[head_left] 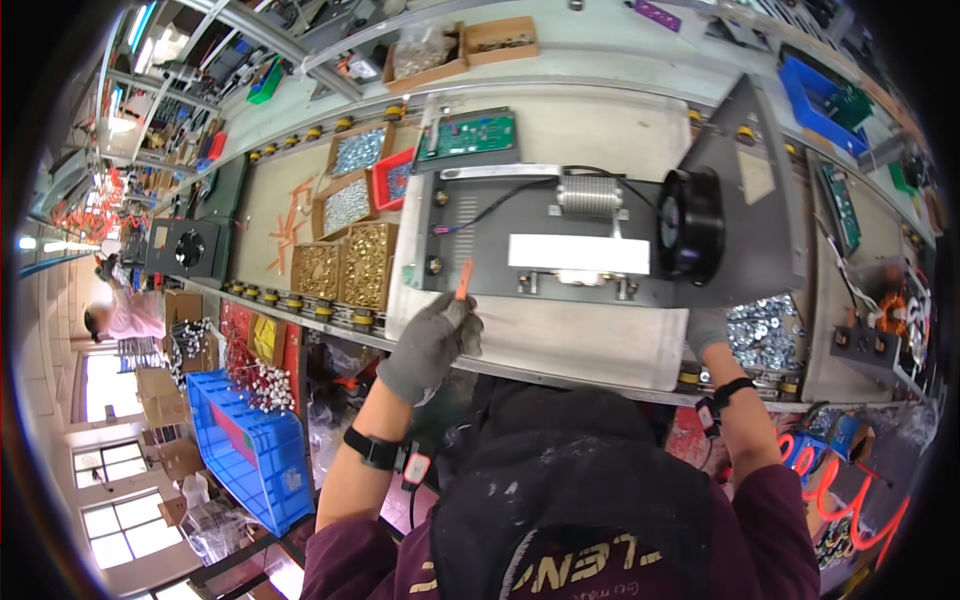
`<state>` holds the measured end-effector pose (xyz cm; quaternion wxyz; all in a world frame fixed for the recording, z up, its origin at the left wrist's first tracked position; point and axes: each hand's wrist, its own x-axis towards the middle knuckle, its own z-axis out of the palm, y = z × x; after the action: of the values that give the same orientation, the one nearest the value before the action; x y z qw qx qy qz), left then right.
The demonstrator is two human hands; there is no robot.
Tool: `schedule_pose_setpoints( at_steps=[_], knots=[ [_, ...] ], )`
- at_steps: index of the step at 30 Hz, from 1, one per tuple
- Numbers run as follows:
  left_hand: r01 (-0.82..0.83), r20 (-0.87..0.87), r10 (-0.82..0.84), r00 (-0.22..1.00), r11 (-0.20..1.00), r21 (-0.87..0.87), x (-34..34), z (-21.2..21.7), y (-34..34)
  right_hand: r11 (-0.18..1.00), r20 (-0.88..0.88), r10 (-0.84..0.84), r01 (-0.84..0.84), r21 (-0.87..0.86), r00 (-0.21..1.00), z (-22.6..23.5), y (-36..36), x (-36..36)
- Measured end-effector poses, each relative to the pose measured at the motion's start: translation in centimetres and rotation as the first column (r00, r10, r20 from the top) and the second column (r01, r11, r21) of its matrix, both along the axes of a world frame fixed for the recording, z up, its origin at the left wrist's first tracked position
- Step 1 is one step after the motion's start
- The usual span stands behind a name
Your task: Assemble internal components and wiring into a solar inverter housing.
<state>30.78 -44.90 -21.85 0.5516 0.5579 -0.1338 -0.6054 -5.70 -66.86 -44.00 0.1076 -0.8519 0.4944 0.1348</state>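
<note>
My left hand (432,345), in a grey glove, pinches a thin flat copper-coloured strip (464,279) upright by its lower end. The strip stands at the near left edge of a dark metal chassis (480,270). On the chassis sit a ribbed silver cylinder (590,196), a white rectangular block (578,254) and black wires. A round black fan (692,226) is fixed to its raised side panel (752,235). My right hand (708,330), also gloved, is at the panel's near edge beside a heap of silver screws (763,335); its fingers are hidden.
Left of the chassis are boxes of brass-coloured parts (368,262), silver parts (346,203) and a red bin (393,180). More copper-coloured strips (289,226) lie beyond them. A green circuit board (478,136) lies behind. A blue crate (250,455) stands lower left; a person (130,310) is farther off.
</note>
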Motion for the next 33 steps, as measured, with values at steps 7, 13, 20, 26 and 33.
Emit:
schedule_pose_setpoints(
  at_steps=[7, 13, 20, 26, 33],
  knots=[
    [0.04, 0.635, -0.08, 0.768, 0.996, 0.077, 15.4, -4.3, -6.4, 0.865, 0.554, -0.475, 0.478, 0.151, 0.684, 2.5, 2.9, -1.3],
    [0.391, 0.836, -0.386, 0.389, 0.891, 0.229, 23.8, -10.3, -14.3, 0.426, 0.543, -0.79, 0.38, 0.821, -0.287, 11.4, 16.7, 5.7],
    [0.608, 0.95, -0.29, -0.12, 0.734, 0.301, 26.7, -11.3, -16.1, 0.43, 0.424, -0.902, 0.089, 0.899, 0.081, 15.9, 20.4, 24.7],
    [0.677, 0.943, -0.313, -0.113, 0.67, 0.304, 27.2, -10.0, -15.9, 0.787, 0.784, -0.609, -0.027, 0.616, 0.123, 9.5, 11.0, 39.4],
    [0.725, 0.938, -0.344, -0.044, 0.635, 0.266, 27.1, -9.5, -17.1, 0.553, 0.573, -0.818, 0.198, 0.809, -0.056, 4.9, 5.8, 46.2]
  ],
)
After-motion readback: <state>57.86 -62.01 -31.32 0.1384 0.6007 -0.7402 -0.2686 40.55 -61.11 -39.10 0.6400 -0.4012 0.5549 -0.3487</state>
